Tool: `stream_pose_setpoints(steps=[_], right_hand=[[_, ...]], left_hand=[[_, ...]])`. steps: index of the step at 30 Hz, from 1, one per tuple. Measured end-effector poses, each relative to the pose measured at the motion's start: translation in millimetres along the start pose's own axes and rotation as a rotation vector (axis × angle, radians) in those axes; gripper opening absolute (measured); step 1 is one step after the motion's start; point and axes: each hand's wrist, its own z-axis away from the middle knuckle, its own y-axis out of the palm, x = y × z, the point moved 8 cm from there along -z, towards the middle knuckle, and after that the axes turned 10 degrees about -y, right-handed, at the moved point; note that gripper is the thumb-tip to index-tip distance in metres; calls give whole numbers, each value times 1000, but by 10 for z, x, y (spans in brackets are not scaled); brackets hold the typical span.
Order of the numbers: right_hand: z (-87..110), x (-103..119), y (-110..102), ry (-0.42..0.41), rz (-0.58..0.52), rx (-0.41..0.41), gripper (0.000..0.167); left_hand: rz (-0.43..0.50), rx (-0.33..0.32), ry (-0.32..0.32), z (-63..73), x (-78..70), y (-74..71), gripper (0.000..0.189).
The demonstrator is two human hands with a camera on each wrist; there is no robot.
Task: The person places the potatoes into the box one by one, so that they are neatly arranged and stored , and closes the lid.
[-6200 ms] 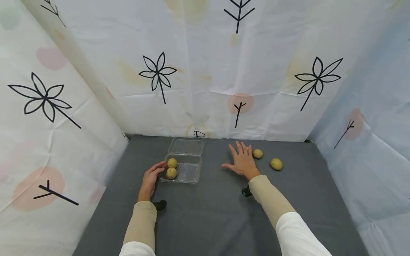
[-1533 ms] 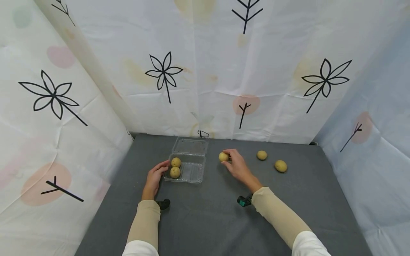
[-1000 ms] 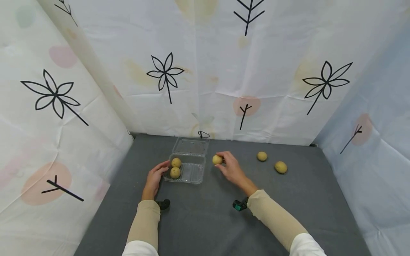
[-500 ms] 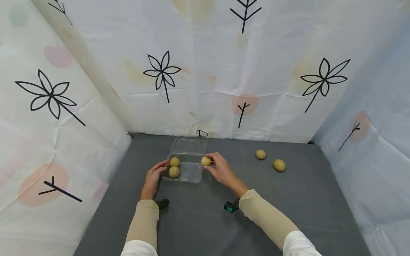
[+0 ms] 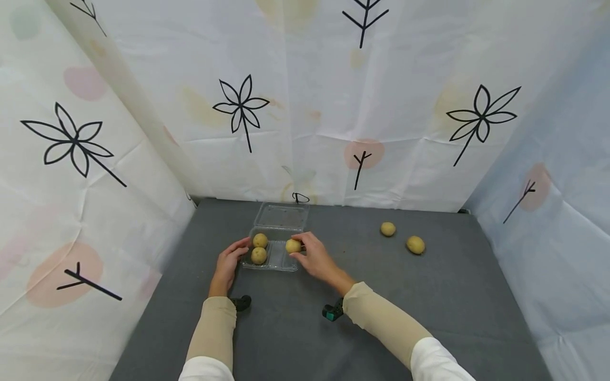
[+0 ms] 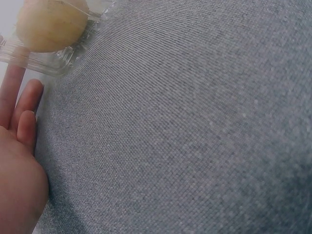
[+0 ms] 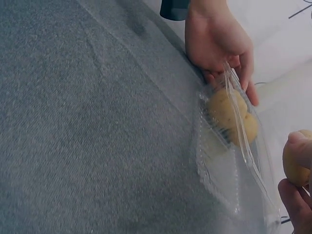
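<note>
In the head view a clear plastic clamshell container (image 5: 276, 256) lies with its lid (image 5: 284, 216) folded back. Two potatoes (image 5: 259, 241) sit along its left side. My left hand (image 5: 227, 265) rests against the container's left wall; the left wrist view shows its fingers (image 6: 10, 92) fairly straight, one touching the clear plastic near a potato (image 6: 52, 25). Above the container's right part, my right hand (image 5: 316, 258) pinches another potato (image 5: 293, 246) between thumb and fingers. The right wrist view shows this held potato (image 7: 294, 165) at its right edge, above the container.
Two loose potatoes, a smaller one (image 5: 388, 229) and a larger one (image 5: 415, 245), lie on the grey table (image 5: 295, 338) at the right. A patterned white curtain (image 5: 314, 106) stands behind the table and along both sides. Each wrist wears a dark camera.
My right hand has picked up a potato from the right group and carried it left, over the container. My left hand stays by the container, and the two potatoes inside have not moved.
</note>
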Motion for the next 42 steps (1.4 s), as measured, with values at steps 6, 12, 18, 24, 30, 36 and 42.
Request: stream_pose_setpoints(steps=[6,12,18,24,30,36,42], right_hand=[[-88,38,102,26,-82,1,48],[-155,36,244,66,-139,38,47],[-191,50,348,105,-172,45,46],[-238,43,426,149,-213,21,46],[-300,-43,478,190,-173,-4,46],[-312,-129,521,235,-125,0,45],[-274,-151,514,251,-57,9,44]], left_hand=[[-14,-19,6,-79,65,-37,43],[-15,1,-4,50,-43,-21,44],[-21,-6,1,-7,4,-44,43],[-29,-39,27,-151,124,-103,42],[-26,-46,40,-153,126,-115,42],[-17,-18,13,-5,6,-54,42],[-16,9,14,93,-71,-2,41]])
